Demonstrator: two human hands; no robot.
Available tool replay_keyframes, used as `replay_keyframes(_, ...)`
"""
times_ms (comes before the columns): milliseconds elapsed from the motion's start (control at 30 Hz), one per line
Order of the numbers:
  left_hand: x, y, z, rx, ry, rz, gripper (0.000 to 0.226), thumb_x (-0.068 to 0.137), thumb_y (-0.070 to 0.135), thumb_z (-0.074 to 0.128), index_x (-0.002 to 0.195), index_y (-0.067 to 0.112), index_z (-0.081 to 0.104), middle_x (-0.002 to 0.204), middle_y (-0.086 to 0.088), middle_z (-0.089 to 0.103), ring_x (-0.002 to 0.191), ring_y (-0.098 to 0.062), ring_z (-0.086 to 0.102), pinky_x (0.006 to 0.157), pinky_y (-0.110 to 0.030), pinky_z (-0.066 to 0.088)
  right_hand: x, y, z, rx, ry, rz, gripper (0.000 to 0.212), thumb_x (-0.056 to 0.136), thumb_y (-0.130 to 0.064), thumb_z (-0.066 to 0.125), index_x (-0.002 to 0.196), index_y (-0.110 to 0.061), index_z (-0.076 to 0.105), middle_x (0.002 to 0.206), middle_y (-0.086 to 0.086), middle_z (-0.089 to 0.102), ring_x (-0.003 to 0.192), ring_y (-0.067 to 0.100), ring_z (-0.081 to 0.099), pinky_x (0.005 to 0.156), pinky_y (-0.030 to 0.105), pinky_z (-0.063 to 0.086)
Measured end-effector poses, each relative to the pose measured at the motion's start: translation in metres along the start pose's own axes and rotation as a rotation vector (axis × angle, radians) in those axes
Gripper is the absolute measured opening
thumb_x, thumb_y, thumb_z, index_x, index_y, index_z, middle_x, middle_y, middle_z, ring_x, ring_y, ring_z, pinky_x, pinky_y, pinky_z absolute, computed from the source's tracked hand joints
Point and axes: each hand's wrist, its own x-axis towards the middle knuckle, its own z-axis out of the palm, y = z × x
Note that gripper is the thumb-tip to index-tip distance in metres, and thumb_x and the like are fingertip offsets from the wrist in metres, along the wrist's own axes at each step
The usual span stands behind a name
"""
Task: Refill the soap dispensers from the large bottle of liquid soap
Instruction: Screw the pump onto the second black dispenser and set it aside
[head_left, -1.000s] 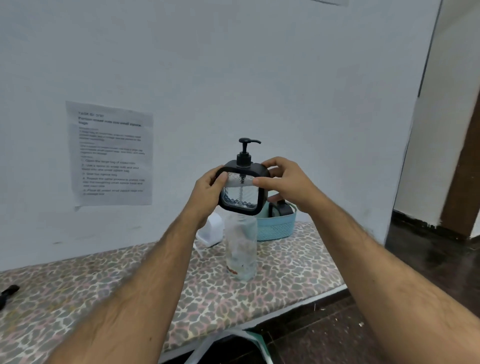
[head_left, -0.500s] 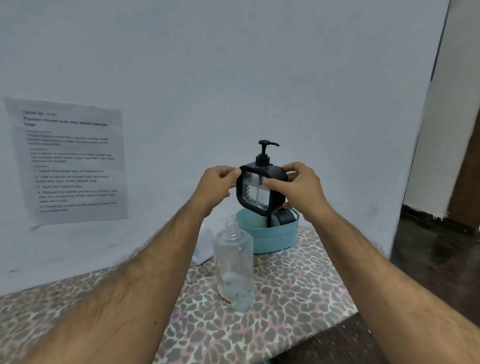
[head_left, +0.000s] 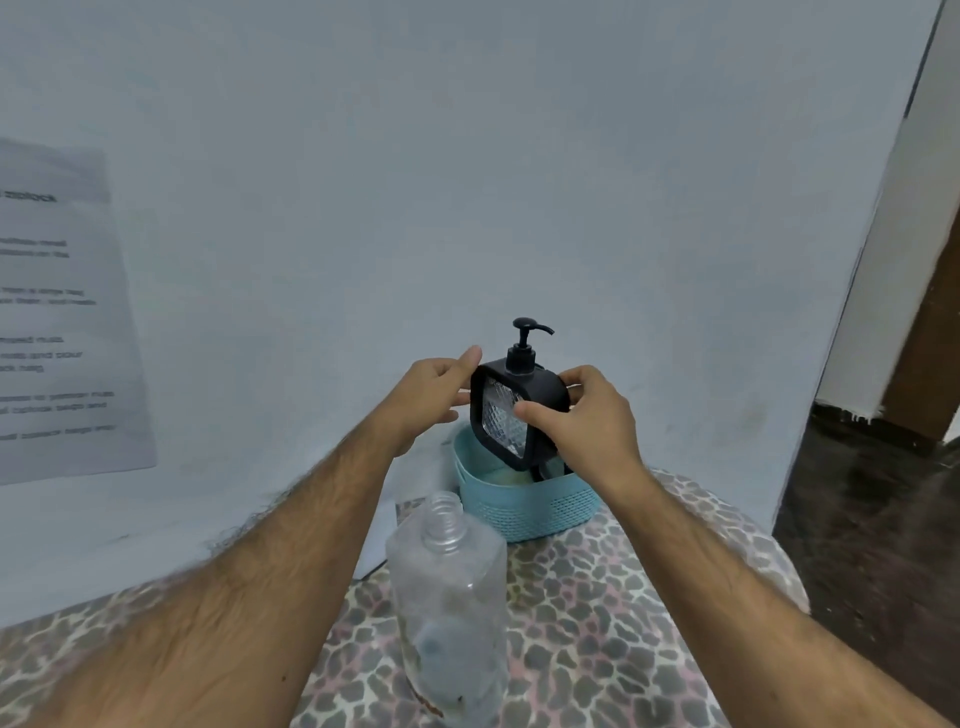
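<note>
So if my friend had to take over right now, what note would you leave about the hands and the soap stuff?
Left hand and right hand both grip the black soap dispenser, held in the air above the blue basket, pump still on.
The clear bottle stands uncapped on the patterned surface, in front of the basket.
Done: dispenser picked up; bottle open.
Left: take the pump off, pour soap in, close it. I cannot tell how much soap either holds.
</note>
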Motion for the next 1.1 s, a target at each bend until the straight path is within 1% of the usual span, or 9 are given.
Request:
replay_keyframes(67,0.009,-0.011,-0.001,0.004,-0.016,-0.012,0.048,0.097,0.058,0.043,0.109,0.019,0.069,0.113,0.005,0.070,0.110,-0.014,0.065,0.094,-0.034,0.052,0.002,0.006,0.009,-0.050,-0.002,0.000,0.046,0.074,-0.042,0.082,0.105,-0.026,0.053,0.085,-0.018,0.060,0.082,0.004,0.062,0.068,0.022,0.051)
replay_keyframes(167,0.019,-0.027,0.002,0.021,-0.023,-0.027,0.051,0.098,0.059,0.040,0.108,0.018,0.068,0.110,0.001,0.070,0.106,-0.015,0.066,0.089,-0.031,0.053,0.004,0.014,0.022,-0.161,-0.010,0.012,0.049,0.072,-0.049,0.080,0.107,-0.025,0.055,0.084,-0.018,0.060,0.085,0.010,0.065,0.078,0.035,0.055)
replay_keyframes(300,0.030,-0.046,0.009,0.182,-0.066,0.004,0.063,0.091,0.069,0.044,0.101,0.014,0.073,0.099,-0.007,0.073,0.095,-0.018,0.066,0.096,-0.046,0.052,0.003,0.022,0.031,-0.290,-0.012,0.009,0.046,0.074,-0.053,0.076,0.104,-0.026,0.053,0.088,-0.015,0.063,0.080,0.010,0.062,0.063,0.026,0.047)
replay_keyframes(400,0.037,-0.051,0.016,0.344,-0.094,0.026,0.066,0.077,0.074,0.051,0.097,0.015,0.072,0.096,-0.006,0.073,0.090,-0.018,0.065,0.089,-0.043,0.053,0.002,0.027,0.035,-0.358,-0.022,0.018,0.045,0.077,-0.054,0.073,0.105,-0.027,0.051,0.085,-0.016,0.059,0.078,0.011,0.058,0.056,0.024,0.040)
replay_keyframes(500,0.043,-0.054,0.023,0.505,-0.132,0.002,0.061,0.078,0.074,0.055,0.100,0.018,0.069,0.097,-0.001,0.071,0.093,-0.017,0.064,0.086,-0.038,0.051,0.001,0.036,0.038,-0.417,-0.015,0.017,0.050,0.076,-0.058,0.071,0.109,-0.025,0.053,0.089,-0.013,0.062,0.084,0.013,0.061,0.064,0.030,0.047)
replay_keyframes(633,0.045,-0.061,0.031,0.626,-0.162,-0.038,0.092,0.048,0.093,0.042,0.103,0.023,0.066,0.098,0.006,0.069,0.095,-0.017,0.063,0.090,-0.041,0.051,-0.001,0.047,0.042,-0.443,-0.028,0.012,0.051,0.074,-0.058,0.074,0.107,-0.023,0.053,0.089,-0.013,0.063,0.085,0.012,0.062,0.074,0.032,0.051)
replay_keyframes(800,0.049,-0.069,0.034,0.728,-0.163,-0.011,0.099,0.043,0.095,0.038,0.113,0.032,0.065,0.102,0.006,0.068,0.099,-0.017,0.061,0.095,-0.041,0.048,-0.002,0.055,0.044,-0.512,-0.036,0.002,0.050,0.067,-0.061,0.077,0.096,-0.028,0.053,0.083,-0.016,0.063,0.083,0.011,0.061,0.084,0.038,0.050)
replay_keyframes(1033,0.054,-0.074,0.036,0.860,-0.193,0.037,0.073,0.062,0.088,0.044,0.106,0.034,0.063,0.082,0.012,0.055,0.098,-0.018,0.049,0.093,-0.042,0.040,0.002,0.057,0.048,-0.592,-0.036,0.039,0.052,0.064,-0.062,0.078,0.092,-0.025,0.055,0.086,-0.009,0.066,0.086,0.016,0.061,0.082,0.039,0.049)
replay_keyframes(1100,0.055,-0.075,0.037,0.895,-0.218,0.041,0.054,0.073,0.084,0.051,0.095,0.036,0.059,0.079,0.012,0.051,0.097,-0.019,0.044,0.089,-0.041,0.037,0.003,0.056,0.049,-0.627,-0.039,0.041,0.053,0.065,-0.062,0.077,0.094,-0.023,0.057,0.088,-0.006,0.066,0.089,0.018,0.061,0.082,0.039,0.050)
